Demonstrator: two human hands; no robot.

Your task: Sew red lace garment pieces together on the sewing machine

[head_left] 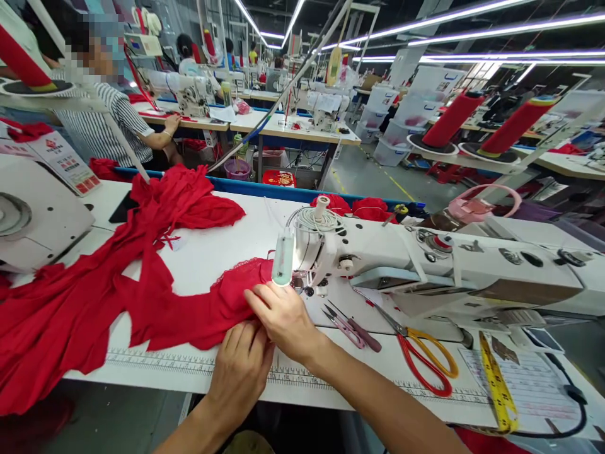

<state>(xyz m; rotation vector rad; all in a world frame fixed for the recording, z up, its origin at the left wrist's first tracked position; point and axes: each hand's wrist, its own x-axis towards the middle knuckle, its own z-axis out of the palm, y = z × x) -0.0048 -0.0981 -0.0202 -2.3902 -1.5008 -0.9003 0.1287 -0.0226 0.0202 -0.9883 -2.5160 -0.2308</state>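
Note:
Red fabric (189, 312) with a lace edge runs across the white table to the head of a sewing machine (307, 252). My right hand (286, 315) presses and pinches the fabric just in front of the presser foot, fingertips beside a pale green guard (282, 258). Below and to the left, my left hand (243, 356) has its fingers curled over the near edge of the same fabric, touching my right hand. The needle is hidden behind the guard and my fingers. More of the red cloth trails left in a loose heap.
Right of my hands lie thread snips (345, 326), a purple-handled tool (366, 334), scissors (423, 356) and a yellow tape measure (496, 384). Red thread cones (454, 120) stand behind the machine. Another person (108, 113) sits at the back left, beyond the table's far edge.

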